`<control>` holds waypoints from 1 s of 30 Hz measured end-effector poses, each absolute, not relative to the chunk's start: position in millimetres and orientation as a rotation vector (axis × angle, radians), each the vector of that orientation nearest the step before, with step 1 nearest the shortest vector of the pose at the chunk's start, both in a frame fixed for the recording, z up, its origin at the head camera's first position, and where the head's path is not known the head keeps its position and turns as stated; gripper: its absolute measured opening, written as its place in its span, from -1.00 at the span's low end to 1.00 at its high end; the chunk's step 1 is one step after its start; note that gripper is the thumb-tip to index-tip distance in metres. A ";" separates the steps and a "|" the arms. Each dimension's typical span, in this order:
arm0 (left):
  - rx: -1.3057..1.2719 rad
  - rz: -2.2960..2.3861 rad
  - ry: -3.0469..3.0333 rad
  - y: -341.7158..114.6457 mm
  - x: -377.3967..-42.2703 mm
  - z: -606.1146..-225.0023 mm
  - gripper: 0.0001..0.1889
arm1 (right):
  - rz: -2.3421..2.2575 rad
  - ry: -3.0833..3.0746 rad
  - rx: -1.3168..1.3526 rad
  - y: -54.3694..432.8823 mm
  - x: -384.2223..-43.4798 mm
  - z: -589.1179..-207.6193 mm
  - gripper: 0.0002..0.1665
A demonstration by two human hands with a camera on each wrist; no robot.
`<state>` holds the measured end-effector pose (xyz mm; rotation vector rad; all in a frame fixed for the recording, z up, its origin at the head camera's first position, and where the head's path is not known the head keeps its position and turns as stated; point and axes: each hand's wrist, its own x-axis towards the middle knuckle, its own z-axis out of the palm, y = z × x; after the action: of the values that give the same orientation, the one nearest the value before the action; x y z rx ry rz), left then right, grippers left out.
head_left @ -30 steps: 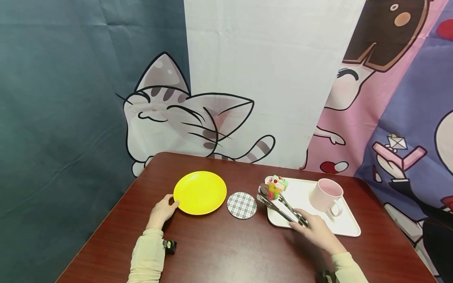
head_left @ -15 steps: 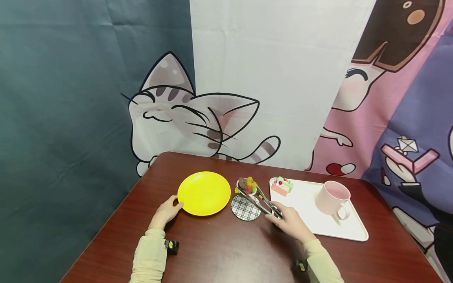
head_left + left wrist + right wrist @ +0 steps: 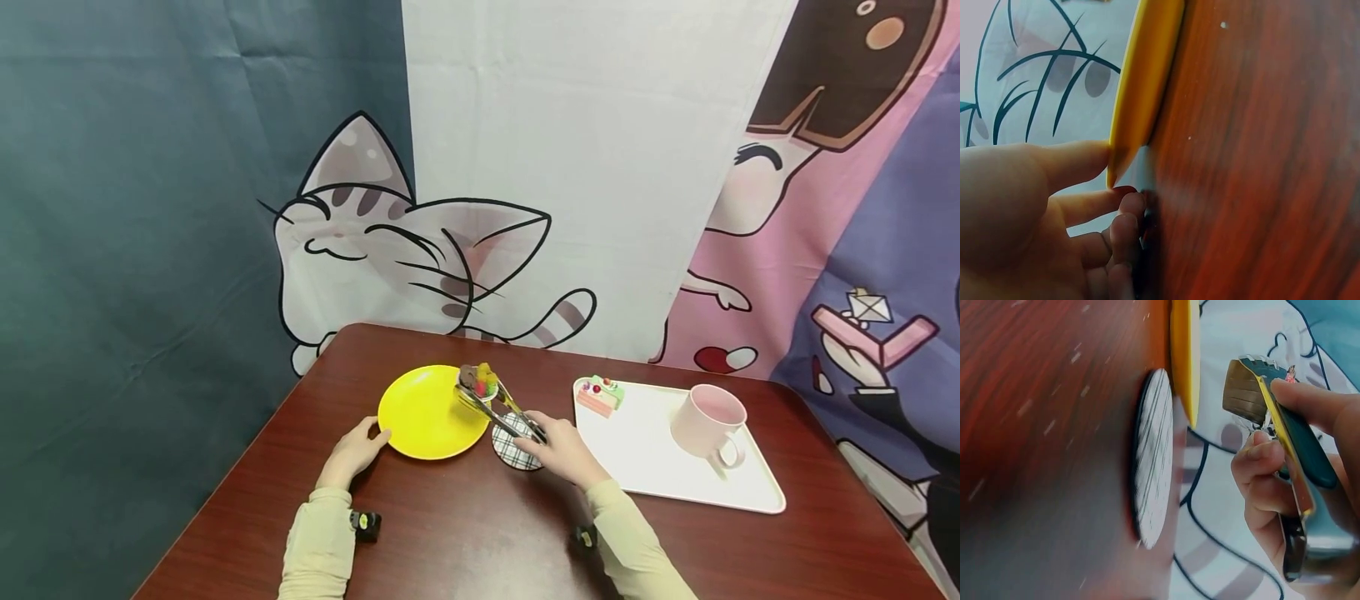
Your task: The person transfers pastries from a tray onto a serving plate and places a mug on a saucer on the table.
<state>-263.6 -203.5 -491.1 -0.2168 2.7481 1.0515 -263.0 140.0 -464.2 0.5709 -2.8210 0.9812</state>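
My left hand holds the left rim of a round yellow plate. In the left wrist view the thumb lies on the plate's edge, with the index finger beneath it. My right hand grips metal tongs with dark green handle pads. Between the tongs' ends is a small cup dessert topped in brown, yellow, red and green. It hangs over the plate's right side. Under the tongs and right fingers lies a round plaid coaster, partly hidden in the head view.
To the right lies a white tray. A pink mug stands on it, its handle toward the front. A slice of toy cake sits in the tray's back left corner. A cartoon-printed cloth hangs behind the brown table.
My right hand has carried the cup dessert left in the tongs, from the tray, past the coaster, to over the plate's right side. My left hand keeps its hold on the plate.
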 end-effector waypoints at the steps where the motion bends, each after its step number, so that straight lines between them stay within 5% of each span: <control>1: -0.216 1.053 2.749 -203.4 -263.7 -491.3 -0.41 | 0.983 -2.824 0.581 135.1 -264.3 -463.4 -0.49; 30: -0.240 1.073 2.756 -203.1 -263.5 -495.5 -0.43 | 0.816 -2.885 0.783 44.5 -293.4 -464.2 -0.47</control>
<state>-263.5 -203.1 -495.5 -0.2396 2.7562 1.0734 -293.4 44.5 -464.2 0.7826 -2.8854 0.8156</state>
